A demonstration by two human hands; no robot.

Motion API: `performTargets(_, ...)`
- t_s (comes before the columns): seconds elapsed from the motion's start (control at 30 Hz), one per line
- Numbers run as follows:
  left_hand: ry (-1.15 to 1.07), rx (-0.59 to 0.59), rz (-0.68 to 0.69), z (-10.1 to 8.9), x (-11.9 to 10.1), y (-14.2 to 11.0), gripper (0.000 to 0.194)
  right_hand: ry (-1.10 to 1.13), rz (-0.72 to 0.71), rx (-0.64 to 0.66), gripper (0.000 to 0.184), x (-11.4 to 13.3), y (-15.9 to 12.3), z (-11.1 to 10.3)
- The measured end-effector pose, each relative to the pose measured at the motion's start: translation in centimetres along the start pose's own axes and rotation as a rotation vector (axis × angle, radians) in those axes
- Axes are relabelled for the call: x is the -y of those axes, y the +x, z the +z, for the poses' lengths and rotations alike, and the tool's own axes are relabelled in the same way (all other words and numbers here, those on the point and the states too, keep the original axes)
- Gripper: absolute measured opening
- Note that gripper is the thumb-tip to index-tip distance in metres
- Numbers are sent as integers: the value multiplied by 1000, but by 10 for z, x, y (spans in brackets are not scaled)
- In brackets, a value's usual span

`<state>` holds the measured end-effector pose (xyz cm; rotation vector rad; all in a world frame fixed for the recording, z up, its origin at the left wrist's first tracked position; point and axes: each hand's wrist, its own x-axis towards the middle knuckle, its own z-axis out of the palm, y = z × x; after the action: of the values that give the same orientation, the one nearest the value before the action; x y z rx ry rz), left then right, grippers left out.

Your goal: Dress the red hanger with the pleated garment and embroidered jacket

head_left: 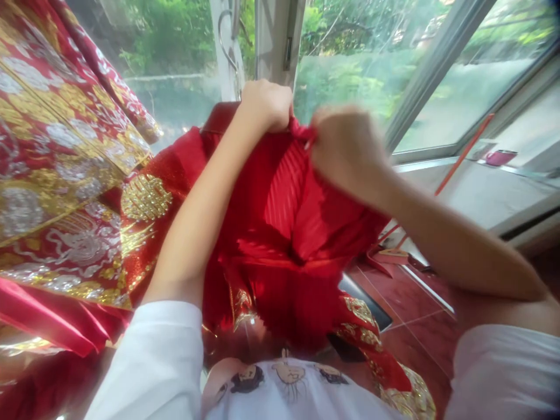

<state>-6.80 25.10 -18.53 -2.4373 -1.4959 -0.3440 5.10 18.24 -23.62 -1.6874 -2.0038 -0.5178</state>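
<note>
Head view: we see the left hand [268, 105] with fingers curled tightly around a twisted red strip [301, 129], and the blurred right hand [350, 146] closed on it too, fingertips hidden. The red garment [284, 227] hangs just below, before the window [367, 87], beside embroidered gold-and-red cloth [56, 146].

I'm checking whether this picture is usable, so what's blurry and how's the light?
All in the head view: right hand blurred, left hand crisper; bright, hazy daylight at the window; sunlit and shadowed patches across the red cloth; stretching toward the edges.
</note>
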Motion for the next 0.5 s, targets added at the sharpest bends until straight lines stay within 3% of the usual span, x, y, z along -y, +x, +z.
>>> performTargets(0.07, 92, 22, 11, 0, -2, -4, 35, 40, -31, 134, 34, 19, -31, 29)
performTargets(0.13, 149, 36, 29, -1, -4, -7, 37, 187, -31, 177, 41, 19, -48, 55)
performTargets(0.17, 165, 40, 35, -2, -4, -9, 37, 280, -24, 126, 42, 11, -50, 66)
performTargets(0.3, 190, 41, 39, -3, -7, -11, 38, 627, 129, -375, 26, -49, -31, 96)
performTargets(0.33, 191, 42, 38, -3, -7, -11, 39, 693, 155, -437, 25, -62, -27, 101)
performTargets(0.4, 189, 43, 35, -3, -8, -11, 39, 779, 161, -444, 21, -77, -27, 111)
performTargets(0.5, 185, 30, 37, -2, -7, -12, 37, 842, 99, -326, 22, -67, -41, 125)
